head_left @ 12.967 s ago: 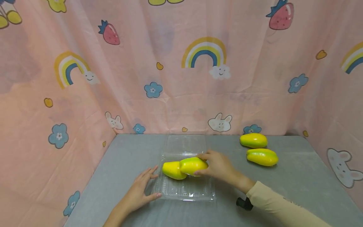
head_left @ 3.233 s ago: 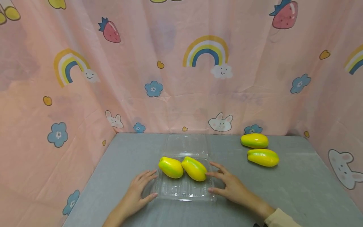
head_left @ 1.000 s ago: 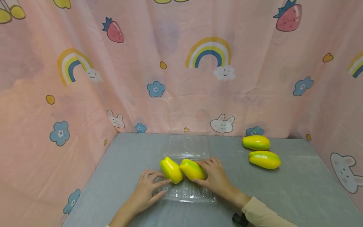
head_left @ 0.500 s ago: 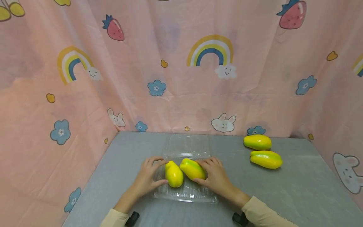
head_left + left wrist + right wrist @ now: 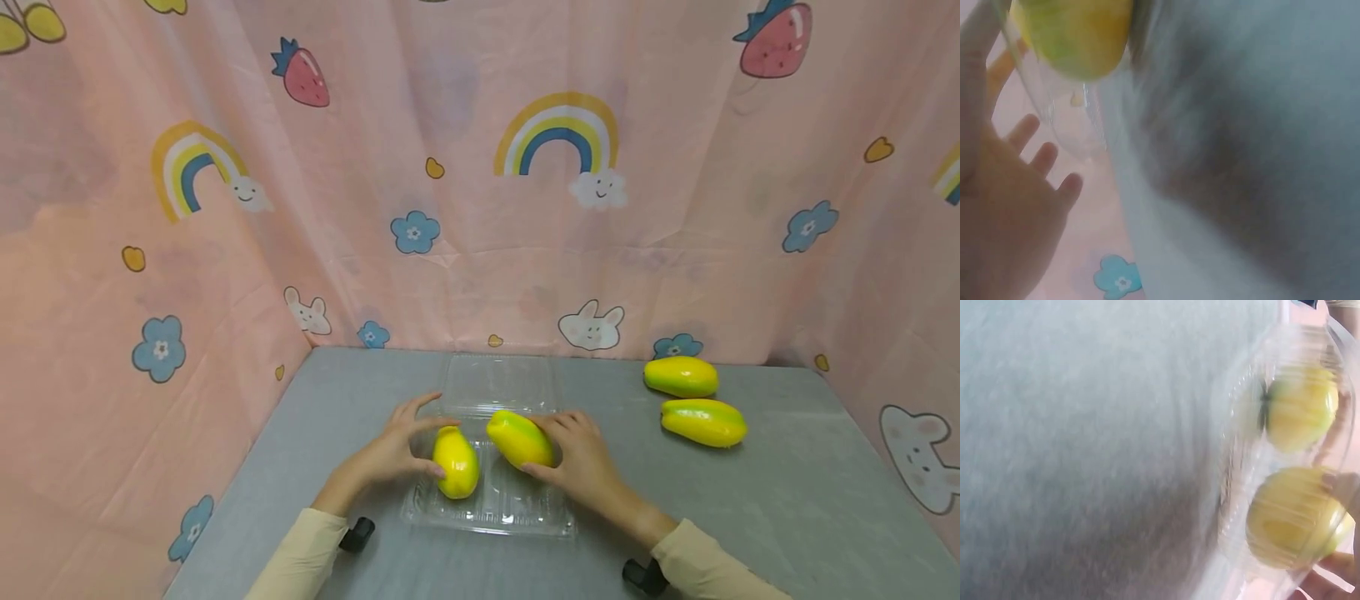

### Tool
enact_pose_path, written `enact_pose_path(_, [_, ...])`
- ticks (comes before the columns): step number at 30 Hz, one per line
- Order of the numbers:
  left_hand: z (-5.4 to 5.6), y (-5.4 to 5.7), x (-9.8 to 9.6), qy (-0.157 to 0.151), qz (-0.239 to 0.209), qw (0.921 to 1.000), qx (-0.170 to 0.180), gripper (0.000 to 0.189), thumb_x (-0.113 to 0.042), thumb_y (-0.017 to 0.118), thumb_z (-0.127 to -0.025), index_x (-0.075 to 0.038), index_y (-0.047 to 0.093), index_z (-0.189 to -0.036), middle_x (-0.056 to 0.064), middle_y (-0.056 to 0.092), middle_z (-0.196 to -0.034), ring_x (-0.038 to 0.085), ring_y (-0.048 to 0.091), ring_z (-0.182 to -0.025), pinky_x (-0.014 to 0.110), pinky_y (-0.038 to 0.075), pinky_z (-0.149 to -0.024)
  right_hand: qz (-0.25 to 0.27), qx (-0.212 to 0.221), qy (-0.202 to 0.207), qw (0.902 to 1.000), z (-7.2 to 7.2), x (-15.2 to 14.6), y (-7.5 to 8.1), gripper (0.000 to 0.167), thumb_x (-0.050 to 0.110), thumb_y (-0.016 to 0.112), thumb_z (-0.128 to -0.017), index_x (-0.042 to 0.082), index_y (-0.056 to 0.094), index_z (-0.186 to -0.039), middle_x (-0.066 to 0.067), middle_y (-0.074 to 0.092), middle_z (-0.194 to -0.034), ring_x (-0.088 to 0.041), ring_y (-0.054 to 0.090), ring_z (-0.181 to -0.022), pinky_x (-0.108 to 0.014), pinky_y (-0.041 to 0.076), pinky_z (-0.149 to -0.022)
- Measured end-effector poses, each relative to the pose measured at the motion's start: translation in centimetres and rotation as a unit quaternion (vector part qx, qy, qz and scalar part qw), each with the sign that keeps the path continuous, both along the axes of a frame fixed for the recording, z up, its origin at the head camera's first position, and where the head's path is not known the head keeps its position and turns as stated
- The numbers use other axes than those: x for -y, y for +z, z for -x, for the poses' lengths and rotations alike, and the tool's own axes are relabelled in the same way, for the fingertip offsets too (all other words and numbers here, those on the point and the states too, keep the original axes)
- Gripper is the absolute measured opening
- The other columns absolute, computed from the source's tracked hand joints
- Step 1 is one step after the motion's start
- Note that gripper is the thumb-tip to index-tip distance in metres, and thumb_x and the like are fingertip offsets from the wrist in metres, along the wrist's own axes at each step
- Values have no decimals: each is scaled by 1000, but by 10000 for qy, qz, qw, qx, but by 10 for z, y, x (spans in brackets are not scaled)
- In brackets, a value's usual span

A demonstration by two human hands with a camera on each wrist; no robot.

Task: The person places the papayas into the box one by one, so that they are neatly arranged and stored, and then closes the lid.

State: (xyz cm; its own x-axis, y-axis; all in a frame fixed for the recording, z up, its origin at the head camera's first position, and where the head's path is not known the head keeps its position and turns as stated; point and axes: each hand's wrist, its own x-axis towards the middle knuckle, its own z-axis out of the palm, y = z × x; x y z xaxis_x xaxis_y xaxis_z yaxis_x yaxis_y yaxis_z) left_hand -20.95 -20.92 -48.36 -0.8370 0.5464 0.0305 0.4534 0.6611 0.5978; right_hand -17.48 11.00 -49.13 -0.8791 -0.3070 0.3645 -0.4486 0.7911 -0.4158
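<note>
In the head view, a clear plastic clamshell box lies on the table with its lid folded back. Two yellow-green papayas are at its base. My left hand pinches the left papaya between thumb and index finger, its narrow end turned away from me. The right papaya lies at a slant, and my right hand grips its right side. A gap separates the two fruits. Through the clear wall, the right wrist view shows the right papaya at my fingers.
Two more papayas lie at the back right of the grey table, one behind the other. A pink printed curtain hangs along the back and sides. Black wrist cameras sit at my sleeves.
From hands at the box's sides, both have taken hold of the papayas. The left fruit has turned and come nearer me; the right one has shifted slightly right, widening the gap.
</note>
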Motion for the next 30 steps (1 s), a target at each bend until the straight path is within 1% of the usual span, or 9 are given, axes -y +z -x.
enact_pose_path(3, [7,3,4,-225,-18,9992,340,78,-47,85,-71,-30,55,-141,11,13,-167,48,11,-149,81,26,-104,-131,60,8,9999,1,-4,3,70,49,86,-70,17,65,-128,-1,71,-117,-23,57,-110,-50,44,-102])
enact_pose_path(6, [14,6,6,-421,57,9972,611,80,-44,86,-71,-30,54,-142,12,8,-168,49,7,-150,82,21,-106,-191,152,78,9997,2,-6,4,70,51,85,-71,18,64,-130,-1,71,-116,-23,56,-111,-51,44,-102])
enact_pose_path(9, [17,7,5,-496,194,9957,754,83,-45,87,-69,-30,53,-143,13,4,-168,49,5,-150,82,19,-107,-167,269,106,9994,2,-7,4,70,52,84,-72,19,64,-131,-1,70,-117,-23,56,-111,-50,45,-102])
enact_pose_path(11, [18,6,2,-470,330,9954,763,86,-48,88,-66,-31,52,-143,13,2,-168,49,4,-150,82,20,-107,-156,314,104,9993,2,-7,4,70,51,84,-72,19,64,-131,-1,70,-117,-22,55,-111,-48,47,-101])
enact_pose_path(15, [17,3,-3,-358,584,9955,649,91,-54,89,-62,-34,51,-143,10,-2,-169,47,2,-152,80,23,-107,-148,316,99,9993,2,-8,1,71,51,85,-71,20,63,-132,0,70,-118,-21,54,-110,-45,49,-97])
enact_pose_path(19, [15,3,-3,-301,643,9952,677,90,-48,91,-62,-34,52,-142,8,-3,-169,45,0,-153,80,23,-107,-132,324,140,9993,2,-9,-2,71,50,85,-71,22,63,-132,2,70,-117,-20,53,-110,-44,50,-96])
enact_pose_path(24, [14,9,-5,-224,756,9945,689,80,-38,92,-64,-34,59,-136,7,0,-169,44,2,-153,80,21,-109,-82,327,118,9994,1,-9,-4,71,49,86,-71,22,63,-132,3,69,-116,-19,51,-110,-43,50,-95])
enact_pose_path(27, [14,9,-8,-92,866,9945,578,71,-37,92,-64,-36,64,-129,7,5,-169,43,6,-153,78,21,-110,-84,270,119,9995,2,-9,-5,71,49,86,-71,21,63,-132,3,69,-115,-19,51,-110,-43,50,-95])
enact_pose_path(30, [14,7,-12,30,939,9946,432,64,-40,92,-63,-36,68,-122,5,11,-168,41,9,-153,75,21,-113,-70,278,158,9995,1,-10,-6,71,50,85,-71,21,63,-132,3,69,-115,-19,52,-109,-42,50,-94])
